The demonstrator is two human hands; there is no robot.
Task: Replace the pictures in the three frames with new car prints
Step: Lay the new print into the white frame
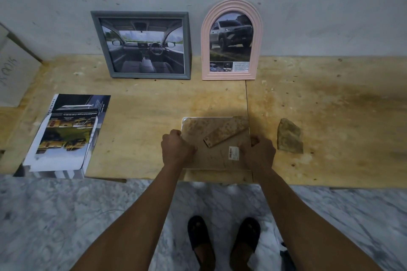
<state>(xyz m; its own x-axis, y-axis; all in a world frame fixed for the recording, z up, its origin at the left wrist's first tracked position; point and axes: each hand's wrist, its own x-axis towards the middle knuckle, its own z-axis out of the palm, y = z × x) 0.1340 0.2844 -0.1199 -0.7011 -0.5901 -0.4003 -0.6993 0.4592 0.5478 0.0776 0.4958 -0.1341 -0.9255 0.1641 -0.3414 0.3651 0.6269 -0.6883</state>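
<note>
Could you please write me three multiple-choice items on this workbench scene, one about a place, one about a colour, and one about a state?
1. Where does the stack of glossy car prints lie?
A. left on the wooden table
B. on the floor
C. against the wall

2. What colour is the arched frame?
A. grey
B. pink
C. white

3. How is the white-edged frame in front of the person?
A. upright
B. hanging
C. face down, stained cardboard back up

Answers: 1 A, it lies flat near the table's left end. 2 B, the rectangular frame is the grey one. 3 C, left hand and right hand grip its sides.
</note>
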